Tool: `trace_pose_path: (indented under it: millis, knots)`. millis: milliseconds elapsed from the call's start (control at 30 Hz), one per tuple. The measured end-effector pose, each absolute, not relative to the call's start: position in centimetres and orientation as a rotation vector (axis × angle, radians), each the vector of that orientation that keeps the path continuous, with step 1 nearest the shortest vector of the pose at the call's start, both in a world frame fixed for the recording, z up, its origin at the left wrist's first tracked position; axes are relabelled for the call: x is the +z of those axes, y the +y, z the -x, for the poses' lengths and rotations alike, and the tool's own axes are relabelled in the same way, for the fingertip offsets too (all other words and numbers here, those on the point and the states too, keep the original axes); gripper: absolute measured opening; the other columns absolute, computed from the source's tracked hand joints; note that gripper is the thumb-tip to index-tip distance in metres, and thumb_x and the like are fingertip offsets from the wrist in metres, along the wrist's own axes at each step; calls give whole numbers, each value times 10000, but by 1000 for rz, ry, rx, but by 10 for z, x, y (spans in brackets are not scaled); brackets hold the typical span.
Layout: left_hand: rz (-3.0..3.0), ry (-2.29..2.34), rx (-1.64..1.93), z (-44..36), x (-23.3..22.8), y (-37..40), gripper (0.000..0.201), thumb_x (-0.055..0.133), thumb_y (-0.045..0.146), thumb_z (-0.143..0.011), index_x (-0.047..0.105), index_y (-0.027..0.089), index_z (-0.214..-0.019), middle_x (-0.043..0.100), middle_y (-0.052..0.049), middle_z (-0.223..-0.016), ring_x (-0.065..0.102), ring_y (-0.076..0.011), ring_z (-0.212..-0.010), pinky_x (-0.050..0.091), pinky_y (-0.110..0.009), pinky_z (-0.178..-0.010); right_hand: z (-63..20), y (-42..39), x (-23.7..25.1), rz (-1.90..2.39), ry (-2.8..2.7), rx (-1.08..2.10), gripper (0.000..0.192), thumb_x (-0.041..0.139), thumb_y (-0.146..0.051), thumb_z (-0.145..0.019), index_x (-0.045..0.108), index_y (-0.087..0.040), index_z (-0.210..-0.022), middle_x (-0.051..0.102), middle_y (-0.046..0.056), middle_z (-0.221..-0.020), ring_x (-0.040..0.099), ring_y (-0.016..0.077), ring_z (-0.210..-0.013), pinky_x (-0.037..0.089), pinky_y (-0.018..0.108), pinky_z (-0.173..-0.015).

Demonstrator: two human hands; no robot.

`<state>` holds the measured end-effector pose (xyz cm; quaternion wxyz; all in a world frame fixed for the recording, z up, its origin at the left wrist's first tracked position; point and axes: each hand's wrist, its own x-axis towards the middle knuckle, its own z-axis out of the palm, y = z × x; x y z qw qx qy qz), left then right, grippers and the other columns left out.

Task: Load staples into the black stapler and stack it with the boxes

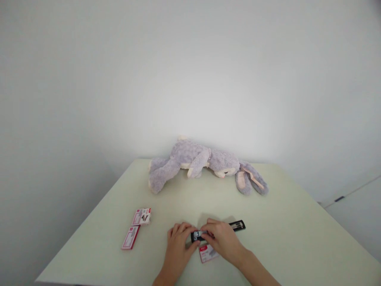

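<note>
A black stapler point(237, 226) lies opened out on the table, its middle hidden behind my right hand. My left hand point(179, 247) grips its left end between the fingertips and the thumb. Over the stapler, my right hand point(222, 237) is closed in a pinch, thumb and finger pressed near the metal part at the left end. Whatever sits in that pinch is too small and too covered to make out. Just below the stapler is a small red-and-white box point(206, 254), partly under my right hand.
Several small red-and-white boxes point(130, 237) lie at the left, one with a picture point(145, 216) on it. A grey plush rabbit point(190, 157) lies on its side along the back of the pale table point(285, 214), against the wall point(190, 79).
</note>
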<state>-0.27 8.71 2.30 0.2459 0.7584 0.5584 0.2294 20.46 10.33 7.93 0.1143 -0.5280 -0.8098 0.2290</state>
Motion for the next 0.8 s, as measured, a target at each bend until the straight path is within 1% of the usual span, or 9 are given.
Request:
trace_pose_path:
  millis: [133, 267, 400, 500, 533, 567, 667, 733, 800]
  knots:
    - [-2063, 1528, 625, 2, 25, 88, 287, 754, 420, -844, 706, 388, -1125, 687, 18, -1153, 544, -251, -1120, 332, -409, -964, -205, 104, 80, 1547, -2406, 674, 139, 627, -310, -952, 766, -304, -941, 689, -31, -887, 656, 145, -798, 370, 229, -696]
    - [-2059, 1530, 630, 1, 25, 88, 283, 740, 432, -851, 709, 380, -1128, 685, 2, -1144, 545, -258, -1111, 337, -414, -961, -210, 95, 80, 1680, -2292, 638, 188, 668, -288, -894, 725, -285, -1072, 730, -7, -973, 676, 178, -840, 382, 246, -710]
    - [-2055, 1529, 633, 1, 24, 88, 292, 742, 419, -846, 709, 373, -1133, 681, -3, -1156, 541, -260, -1124, 336, -419, -974, -208, 79, 71, 1745, -2120, 681, 166, 623, -265, -897, 734, -267, -1020, 743, 6, -900, 665, 188, -791, 385, 260, -708]
    - [-2050, 1531, 635, 2, 23, 88, 308, 748, 417, -844, 702, 385, -1147, 678, 6, -1167, 537, -255, -1137, 328, -417, -989, -208, 65, 52, 1596, -2014, 836, 301, 597, -309, -919, 699, -290, -1202, 713, -9, -835, 629, 176, -723, 394, 259, -687]
    - [-2049, 1533, 636, 2, 22, 88, 307, 750, 412, -844, 702, 389, -1146, 676, 11, -1169, 538, -251, -1138, 325, -415, -990, -213, 61, 43, 1586, -1934, 886, 307, 583, -356, -933, 694, -274, -1207, 677, -18, -771, 600, 171, -680, 388, 257, -654]
    - [-2047, 1535, 638, 2, 22, 88, 307, 753, 406, -842, 701, 393, -1145, 675, 15, -1170, 539, -247, -1138, 324, -413, -992, -220, 57, 33, 1610, -1833, 924, 305, 568, -420, -943, 709, -242, -1147, 623, -27, -697, 561, 165, -633, 372, 257, -616]
    - [-2043, 1535, 641, 3, 21, 89, 304, 757, 399, -839, 703, 398, -1138, 675, 20, -1167, 543, -243, -1131, 322, -410, -990, -255, 49, 9, 1748, -1487, 965, 456, 567, -619, -906, 696, -184, -865, 455, -54, -567, 453, 149, -559, 326, 264, -553]
    - [-2040, 1525, 636, 3, 21, 90, 304, 758, 407, -838, 704, 405, -1137, 679, 22, -1163, 545, -244, -1128, 319, -413, -989, -276, 52, 6, 1719, -1310, 1036, 540, 623, -684, -837, 692, -175, -1006, 445, -65, -586, 438, 145, -554, 333, 264, -546]
    - [-2038, 1515, 630, 3, 21, 90, 304, 756, 414, -839, 702, 415, -1139, 681, 25, -1161, 546, -244, -1128, 316, -413, -986, -286, 61, 17, 1602, -1248, 1159, 647, 645, -700, -811, 652, -180, -1197, 501, -55, -662, 419, 128, -541, 333, 258, -535]
